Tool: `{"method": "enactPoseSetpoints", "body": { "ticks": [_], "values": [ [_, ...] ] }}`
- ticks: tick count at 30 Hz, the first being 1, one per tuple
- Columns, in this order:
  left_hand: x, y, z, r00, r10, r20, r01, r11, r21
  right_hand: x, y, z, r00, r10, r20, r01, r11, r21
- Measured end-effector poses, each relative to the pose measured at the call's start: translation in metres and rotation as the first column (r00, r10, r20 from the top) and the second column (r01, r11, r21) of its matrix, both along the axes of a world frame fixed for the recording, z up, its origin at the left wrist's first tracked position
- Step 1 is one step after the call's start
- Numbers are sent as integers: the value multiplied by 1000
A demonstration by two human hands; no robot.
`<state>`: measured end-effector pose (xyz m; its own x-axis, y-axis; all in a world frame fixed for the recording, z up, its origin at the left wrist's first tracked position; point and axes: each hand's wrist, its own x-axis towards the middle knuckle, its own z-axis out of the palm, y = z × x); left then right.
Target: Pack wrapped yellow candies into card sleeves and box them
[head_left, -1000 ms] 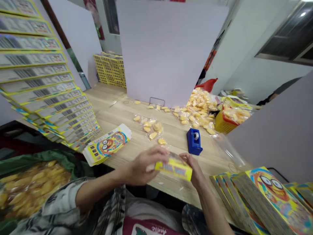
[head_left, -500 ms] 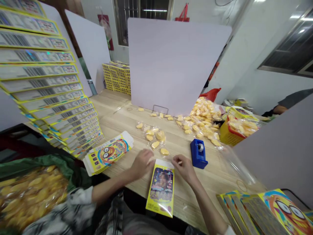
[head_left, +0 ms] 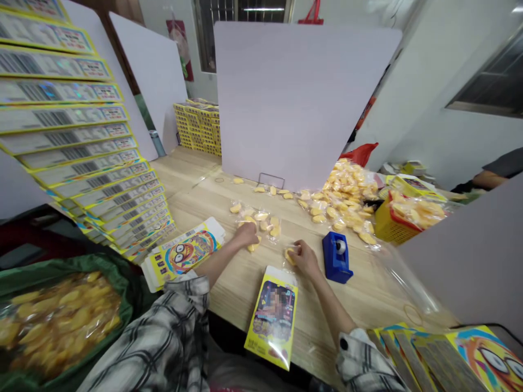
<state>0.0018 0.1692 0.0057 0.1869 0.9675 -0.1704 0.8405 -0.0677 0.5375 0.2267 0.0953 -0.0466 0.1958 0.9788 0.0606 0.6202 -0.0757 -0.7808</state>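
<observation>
My left hand [head_left: 246, 235] reaches over the small group of wrapped yellow pieces [head_left: 263, 219] and has its fingers closed on one of them. My right hand [head_left: 304, 258] pinches another wrapped yellow piece [head_left: 290, 255] at its edge, just above the table. Below my hands a yellow box [head_left: 273, 321] with a dark printed picture lies at the table's front edge, its white flap end pointing away from me. Neither hand touches the box. A blue tape dispenser [head_left: 337, 258] stands to the right of my right hand.
Flat yellow cartons [head_left: 183, 253] lie at the left, beside a tall stack of boxes [head_left: 81, 141]. A green bag [head_left: 122, 283] of wrapped pieces is at lower left. Beyond are a white divider [head_left: 302, 103], a heap of pieces [head_left: 347, 190], a yellow basket [head_left: 392, 223] and another person's arm [head_left: 490, 177].
Both hands have moved forward from beside the box's flap end to the wrapped pieces. Each now has its fingers on a piece. The view has shifted slightly.
</observation>
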Motion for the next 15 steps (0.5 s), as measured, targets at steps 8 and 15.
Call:
{"method": "enactPoseSetpoints", "body": {
  "ticks": [8,15],
  "values": [
    [-3,-44,7,613,252,749,-126,967,-222,3,-47,17,651,-115,-750,298,948,113],
    [38,-78,-20,676,160,719,35,968,-248,-12,-69,5,841,-8,-540,99,985,139]
  ]
}}
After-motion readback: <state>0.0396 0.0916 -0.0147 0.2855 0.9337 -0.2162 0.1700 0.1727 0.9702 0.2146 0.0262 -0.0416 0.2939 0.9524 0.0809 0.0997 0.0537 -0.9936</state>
